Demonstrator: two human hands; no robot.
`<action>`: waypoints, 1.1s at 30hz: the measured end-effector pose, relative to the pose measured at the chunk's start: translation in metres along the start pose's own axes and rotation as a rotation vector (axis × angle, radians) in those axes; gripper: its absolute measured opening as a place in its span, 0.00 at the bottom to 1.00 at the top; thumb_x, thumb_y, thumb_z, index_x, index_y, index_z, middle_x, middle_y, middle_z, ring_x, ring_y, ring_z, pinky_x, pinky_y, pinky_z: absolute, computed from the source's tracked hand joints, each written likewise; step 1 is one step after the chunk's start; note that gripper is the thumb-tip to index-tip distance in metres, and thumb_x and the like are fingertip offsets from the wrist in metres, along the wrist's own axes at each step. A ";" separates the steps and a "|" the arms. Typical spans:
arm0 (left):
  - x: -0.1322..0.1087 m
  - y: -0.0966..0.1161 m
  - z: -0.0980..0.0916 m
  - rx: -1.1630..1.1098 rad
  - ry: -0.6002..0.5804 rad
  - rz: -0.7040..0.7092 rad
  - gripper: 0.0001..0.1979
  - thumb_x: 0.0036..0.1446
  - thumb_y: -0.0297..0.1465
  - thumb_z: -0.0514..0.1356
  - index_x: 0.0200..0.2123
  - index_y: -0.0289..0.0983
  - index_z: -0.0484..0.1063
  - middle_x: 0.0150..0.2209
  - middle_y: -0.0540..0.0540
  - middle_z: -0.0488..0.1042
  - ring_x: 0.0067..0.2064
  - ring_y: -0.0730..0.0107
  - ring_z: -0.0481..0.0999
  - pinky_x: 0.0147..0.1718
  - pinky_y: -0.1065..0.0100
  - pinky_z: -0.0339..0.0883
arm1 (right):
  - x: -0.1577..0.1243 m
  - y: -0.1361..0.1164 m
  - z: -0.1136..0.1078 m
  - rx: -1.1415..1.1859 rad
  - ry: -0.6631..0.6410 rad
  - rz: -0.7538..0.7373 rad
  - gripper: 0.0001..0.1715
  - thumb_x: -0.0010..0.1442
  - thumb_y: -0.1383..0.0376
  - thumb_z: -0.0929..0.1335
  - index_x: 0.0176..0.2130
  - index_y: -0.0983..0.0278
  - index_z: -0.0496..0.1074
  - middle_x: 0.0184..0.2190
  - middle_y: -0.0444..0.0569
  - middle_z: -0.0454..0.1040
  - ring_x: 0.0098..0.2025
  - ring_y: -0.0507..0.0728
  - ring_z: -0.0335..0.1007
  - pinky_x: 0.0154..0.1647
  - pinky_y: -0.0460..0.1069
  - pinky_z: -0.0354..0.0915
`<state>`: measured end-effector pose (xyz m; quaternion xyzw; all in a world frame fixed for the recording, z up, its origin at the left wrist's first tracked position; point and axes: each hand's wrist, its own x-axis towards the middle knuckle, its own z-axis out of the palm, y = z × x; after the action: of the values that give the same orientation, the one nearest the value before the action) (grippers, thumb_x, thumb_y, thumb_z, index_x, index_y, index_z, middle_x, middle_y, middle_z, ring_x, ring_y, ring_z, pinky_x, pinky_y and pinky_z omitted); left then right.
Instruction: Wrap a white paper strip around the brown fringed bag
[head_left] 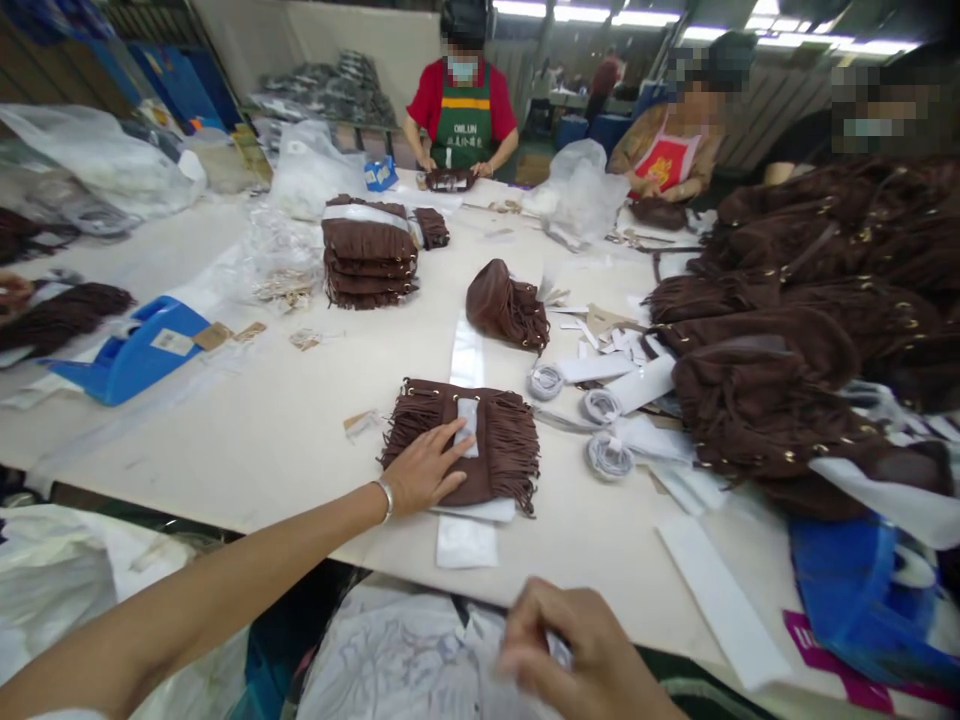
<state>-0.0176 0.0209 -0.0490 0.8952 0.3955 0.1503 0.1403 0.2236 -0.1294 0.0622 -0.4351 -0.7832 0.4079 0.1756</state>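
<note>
A dark brown fringed bag [504,450] lies flat on the table in front of me, its fringe spread to both sides. My left hand [427,468] rests on it, fingers spread, touching a grey-white strip [467,425] at its middle. White paper [468,543] sticks out from under the bag towards me, and another white strip [467,352] runs out behind it. My right hand [574,640] is over the table's front edge, apart from the bag. Its fingers are curled closed and slightly blurred; whatever they hold, if anything, is hidden.
A brown bag [501,305] sits behind. Folded bags are stacked [367,250] back left, and more are heaped [787,370] at right. Coiled grey straps [600,406] lie nearer. Blue tape dispensers stand left [150,350] and right [855,590]. Co-workers [461,115] work across the table.
</note>
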 end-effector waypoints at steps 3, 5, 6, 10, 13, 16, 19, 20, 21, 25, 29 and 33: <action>-0.001 -0.001 0.001 0.011 0.003 0.004 0.27 0.66 0.39 0.51 0.66 0.42 0.53 0.70 0.42 0.45 0.67 0.51 0.52 0.64 0.48 0.51 | 0.024 0.031 0.043 -0.388 0.183 -0.035 0.11 0.67 0.62 0.62 0.35 0.62 0.71 0.32 0.50 0.76 0.33 0.57 0.72 0.33 0.51 0.67; -0.002 -0.001 0.001 0.023 0.007 0.008 0.27 0.66 0.39 0.51 0.66 0.41 0.53 0.70 0.41 0.45 0.67 0.51 0.52 0.64 0.48 0.52 | 0.036 0.049 0.068 -0.638 0.224 -0.149 0.11 0.65 0.68 0.63 0.47 0.65 0.70 0.47 0.58 0.75 0.44 0.61 0.71 0.41 0.55 0.67; -0.002 -0.001 0.000 0.027 0.011 0.012 0.27 0.66 0.39 0.51 0.66 0.40 0.53 0.70 0.40 0.45 0.67 0.51 0.53 0.64 0.48 0.52 | 0.040 0.057 0.078 -0.726 0.235 -0.194 0.16 0.65 0.69 0.63 0.52 0.66 0.68 0.52 0.60 0.72 0.47 0.63 0.70 0.43 0.56 0.66; -0.003 -0.001 -0.001 0.035 0.032 0.031 0.27 0.66 0.39 0.51 0.66 0.40 0.53 0.70 0.39 0.46 0.67 0.52 0.53 0.64 0.49 0.53 | 0.048 0.076 0.098 -0.902 0.241 -0.294 0.21 0.65 0.69 0.64 0.57 0.69 0.64 0.54 0.60 0.71 0.49 0.64 0.68 0.44 0.57 0.64; -0.004 -0.001 -0.002 0.046 0.040 0.036 0.27 0.66 0.39 0.52 0.65 0.40 0.54 0.69 0.39 0.47 0.66 0.53 0.54 0.64 0.49 0.53 | 0.048 0.075 0.098 -0.938 0.249 -0.324 0.19 0.63 0.71 0.65 0.54 0.70 0.67 0.51 0.58 0.72 0.46 0.63 0.67 0.44 0.56 0.62; -0.004 0.000 -0.003 0.046 0.040 0.027 0.26 0.66 0.39 0.52 0.65 0.40 0.55 0.69 0.38 0.48 0.66 0.53 0.55 0.63 0.50 0.54 | 0.049 0.068 0.093 -0.912 0.246 -0.291 0.12 0.62 0.72 0.65 0.48 0.68 0.70 0.42 0.54 0.74 0.39 0.60 0.66 0.40 0.55 0.60; -0.004 0.000 -0.004 0.040 0.038 0.022 0.27 0.65 0.39 0.52 0.65 0.40 0.55 0.69 0.38 0.48 0.66 0.53 0.55 0.63 0.50 0.54 | 0.052 0.064 0.090 -0.852 0.226 -0.220 0.06 0.62 0.72 0.66 0.40 0.64 0.70 0.35 0.49 0.72 0.35 0.59 0.63 0.36 0.54 0.58; -0.004 0.000 -0.004 0.039 0.037 0.021 0.27 0.65 0.39 0.52 0.65 0.40 0.55 0.69 0.38 0.48 0.66 0.53 0.55 0.63 0.50 0.54 | 0.053 0.064 0.090 -0.828 0.233 -0.195 0.04 0.62 0.72 0.67 0.38 0.63 0.69 0.34 0.48 0.71 0.35 0.59 0.62 0.36 0.54 0.57; -0.004 0.000 -0.004 0.039 0.036 0.021 0.27 0.65 0.39 0.52 0.65 0.40 0.55 0.69 0.38 0.48 0.66 0.53 0.56 0.63 0.49 0.54 | 0.053 0.064 0.091 -0.806 0.243 -0.171 0.04 0.62 0.71 0.67 0.36 0.63 0.69 0.33 0.47 0.70 0.35 0.59 0.62 0.36 0.54 0.56; -0.003 0.000 -0.006 0.039 0.031 0.023 0.27 0.65 0.39 0.53 0.65 0.40 0.55 0.68 0.38 0.49 0.66 0.52 0.56 0.63 0.49 0.55 | 0.055 0.061 0.094 -0.744 0.269 -0.122 0.05 0.63 0.70 0.66 0.34 0.62 0.68 0.33 0.47 0.70 0.36 0.59 0.61 0.36 0.53 0.55; -0.003 -0.001 -0.007 0.029 0.030 0.027 0.27 0.65 0.39 0.53 0.65 0.40 0.54 0.69 0.38 0.49 0.66 0.53 0.56 0.63 0.49 0.55 | 0.058 0.050 0.088 -0.542 0.277 -0.052 0.04 0.64 0.68 0.67 0.34 0.62 0.68 0.36 0.47 0.71 0.39 0.58 0.63 0.39 0.51 0.57; -0.003 -0.002 -0.007 0.018 0.034 0.032 0.27 0.65 0.39 0.53 0.65 0.40 0.55 0.69 0.38 0.48 0.65 0.52 0.56 0.63 0.49 0.55 | 0.065 0.042 0.072 -0.182 0.293 0.087 0.05 0.63 0.68 0.68 0.33 0.62 0.68 0.33 0.43 0.71 0.37 0.54 0.66 0.38 0.47 0.58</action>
<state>-0.0237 0.0210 -0.0434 0.8998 0.3850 0.1640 0.1232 0.1648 -0.0984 -0.0200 -0.5377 -0.7633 0.2747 0.2299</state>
